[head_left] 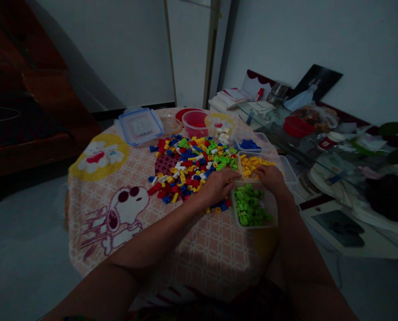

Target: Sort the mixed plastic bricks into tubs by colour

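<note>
A mixed pile of red, blue, yellow, white and green toy building bricks lies on the cloth. At the pile's right edge is my left hand, its fingers drawn together and pointing at the corner where two clear plastic boxes meet. The nearer box contains green bricks. Yellow bricks fill part of the box behind it. My right hand reaches over that yellow box's near right side, fingers curled at the bricks. What either hand's fingertips hold, if anything, is too small to make out.
Behind the yellow box stands a clear box with blue bricks. White bricks, a pink tub and a blue-rimmed lid are farther back on the patterned tablecloth. A cluttered glass table adjoins on the right.
</note>
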A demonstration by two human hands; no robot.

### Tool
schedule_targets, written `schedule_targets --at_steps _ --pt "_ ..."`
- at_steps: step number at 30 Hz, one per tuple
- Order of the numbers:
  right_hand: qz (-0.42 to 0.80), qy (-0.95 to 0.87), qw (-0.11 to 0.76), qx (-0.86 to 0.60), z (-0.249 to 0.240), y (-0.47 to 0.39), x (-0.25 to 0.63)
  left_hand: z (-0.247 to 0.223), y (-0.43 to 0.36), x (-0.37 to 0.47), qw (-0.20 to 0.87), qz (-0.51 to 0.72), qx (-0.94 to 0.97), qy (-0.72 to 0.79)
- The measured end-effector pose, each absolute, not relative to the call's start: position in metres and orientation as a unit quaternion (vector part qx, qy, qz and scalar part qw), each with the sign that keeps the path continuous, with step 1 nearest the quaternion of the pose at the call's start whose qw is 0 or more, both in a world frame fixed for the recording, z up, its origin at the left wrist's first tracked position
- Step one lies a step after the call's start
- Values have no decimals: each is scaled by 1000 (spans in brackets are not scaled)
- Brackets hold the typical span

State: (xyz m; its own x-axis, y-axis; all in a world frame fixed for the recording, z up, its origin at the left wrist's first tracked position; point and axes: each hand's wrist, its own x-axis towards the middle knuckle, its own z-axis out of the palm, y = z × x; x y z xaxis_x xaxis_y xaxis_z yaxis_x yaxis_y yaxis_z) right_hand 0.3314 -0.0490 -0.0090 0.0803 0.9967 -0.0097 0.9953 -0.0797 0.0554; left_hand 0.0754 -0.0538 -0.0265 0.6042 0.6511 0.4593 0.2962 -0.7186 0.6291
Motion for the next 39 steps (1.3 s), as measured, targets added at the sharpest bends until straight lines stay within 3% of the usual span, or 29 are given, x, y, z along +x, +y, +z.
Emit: schedule_targets --at_steps 5,9,20,27,39 --pt "11 681 22 732 -11 -49 333 -34 -38 62 139 288 862 392" --pt "18 685 16 729 -12 -49 334 -38 -33 60 121 212 882 404" --pt "22 683 17 730 -12 -50 333 -32 -26 51 183 281 852 402" --pt "17 686 20 727 -12 -49 334 -26 -38 60 237 331 860 308" --pt "19 686 19 727 -12 -48 334 -36 -57 79 270 283 905 168"
